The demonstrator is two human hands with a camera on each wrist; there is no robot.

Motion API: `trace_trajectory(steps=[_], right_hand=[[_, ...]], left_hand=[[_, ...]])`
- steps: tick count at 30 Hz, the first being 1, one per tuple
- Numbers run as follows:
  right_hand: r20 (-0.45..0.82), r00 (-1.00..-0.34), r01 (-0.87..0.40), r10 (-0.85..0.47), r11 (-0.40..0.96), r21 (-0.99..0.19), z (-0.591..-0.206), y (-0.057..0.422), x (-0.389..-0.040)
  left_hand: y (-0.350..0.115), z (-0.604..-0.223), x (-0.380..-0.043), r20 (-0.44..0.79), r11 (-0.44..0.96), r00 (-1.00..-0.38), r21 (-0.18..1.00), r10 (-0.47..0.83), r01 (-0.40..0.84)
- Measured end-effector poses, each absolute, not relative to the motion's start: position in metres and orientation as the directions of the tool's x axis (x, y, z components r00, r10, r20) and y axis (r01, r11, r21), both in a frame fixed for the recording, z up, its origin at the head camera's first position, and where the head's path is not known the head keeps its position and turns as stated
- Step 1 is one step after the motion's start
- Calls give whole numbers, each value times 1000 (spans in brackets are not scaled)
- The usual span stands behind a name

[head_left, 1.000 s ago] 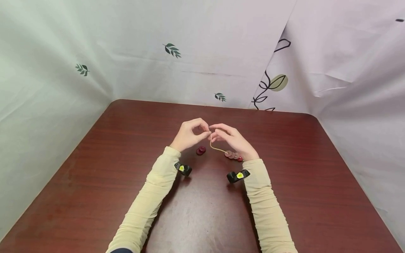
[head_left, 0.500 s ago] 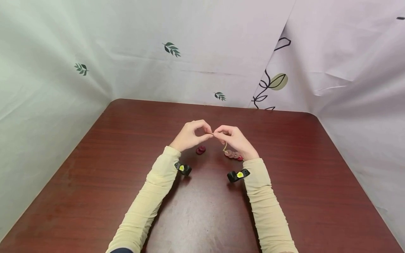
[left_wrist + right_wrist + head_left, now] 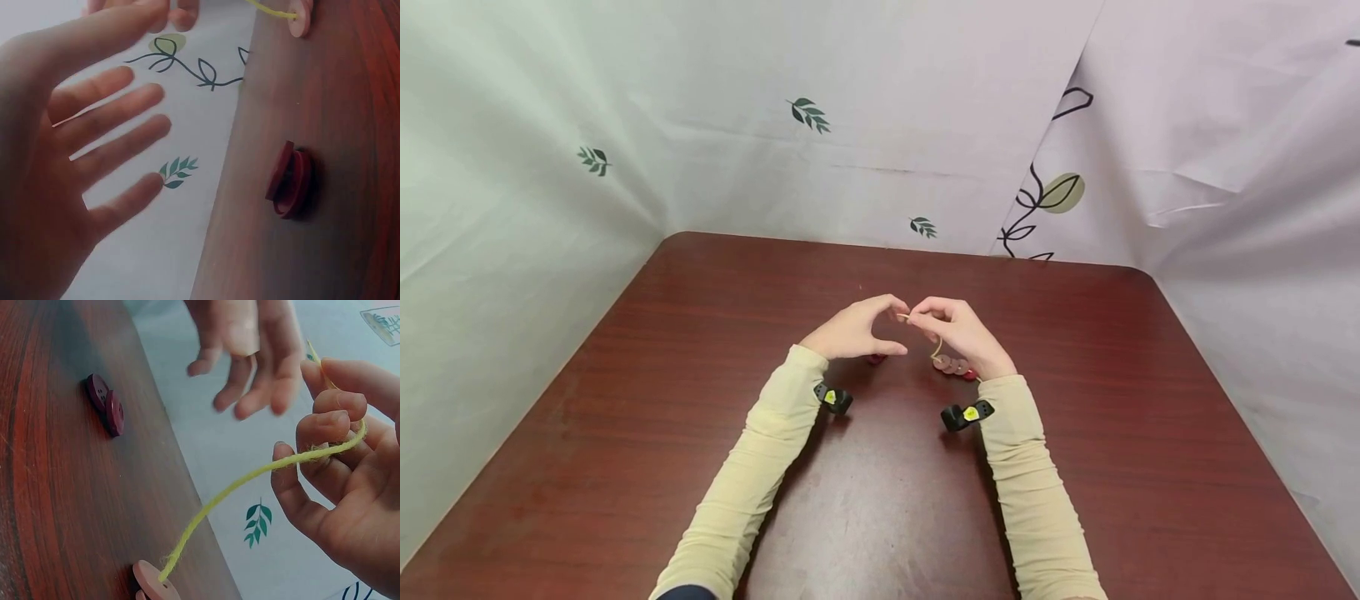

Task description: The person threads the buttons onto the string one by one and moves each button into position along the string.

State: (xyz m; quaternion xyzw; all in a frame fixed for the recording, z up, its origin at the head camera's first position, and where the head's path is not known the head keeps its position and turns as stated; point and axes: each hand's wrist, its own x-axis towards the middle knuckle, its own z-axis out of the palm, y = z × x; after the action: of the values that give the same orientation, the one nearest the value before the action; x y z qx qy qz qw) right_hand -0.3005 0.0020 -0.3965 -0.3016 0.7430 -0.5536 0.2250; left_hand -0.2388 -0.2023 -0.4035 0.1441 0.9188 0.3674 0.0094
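My right hand (image 3: 962, 333) pinches yellow yarn (image 3: 250, 477) near its tip, which pokes up past the thumb and forefinger in the right wrist view. From there the yarn droops through a hole of a pink button (image 3: 151, 580). In the head view a row of several overlapping pink buttons (image 3: 951, 366) lies on the table by the right wrist, with a red button (image 3: 971, 375) at its end. My left hand (image 3: 850, 329) is held opposite, thumb and fingers spread apart, close to the yarn's tip. Below it, two dark red buttons (image 3: 290, 181) lean together on the table.
The reddish-brown wooden table (image 3: 625, 417) carries both forearms in pale sleeves. White cloth (image 3: 850, 125) with leaf prints hangs behind and at the sides. A black camera (image 3: 835, 400) sits at the left wrist, another camera (image 3: 958, 417) at the right.
The right hand first lay loosely open, then came to pinch the yarn tip from the left hand's fingers. The left hand has since let go and spread its thumb and fingers, moving slightly down.
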Motion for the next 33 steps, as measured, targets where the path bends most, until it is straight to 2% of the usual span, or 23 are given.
trace_trajectory(steps=[9, 14, 22, 33], right_hand=[[-8, -717, -195, -697, 212, -958, -396, 3, -301], [-8, -713, -194, -702, 208, -959, -396, 3, -301], [0, -703, -196, -712, 194, -961, -396, 3, -300], [-25, -710, -198, -704, 233, -952, -397, 4, -300]], left_hand=[[-203, -413, -241, -104, 796, -965, 590, 240, 135], [-202, -418, -241, -156, 829, -963, 550, 222, 101], [-202, -423, -243, -146, 859, -965, 497, 220, 121], [-202, -422, -243, -124, 843, -955, 510, 268, 171]])
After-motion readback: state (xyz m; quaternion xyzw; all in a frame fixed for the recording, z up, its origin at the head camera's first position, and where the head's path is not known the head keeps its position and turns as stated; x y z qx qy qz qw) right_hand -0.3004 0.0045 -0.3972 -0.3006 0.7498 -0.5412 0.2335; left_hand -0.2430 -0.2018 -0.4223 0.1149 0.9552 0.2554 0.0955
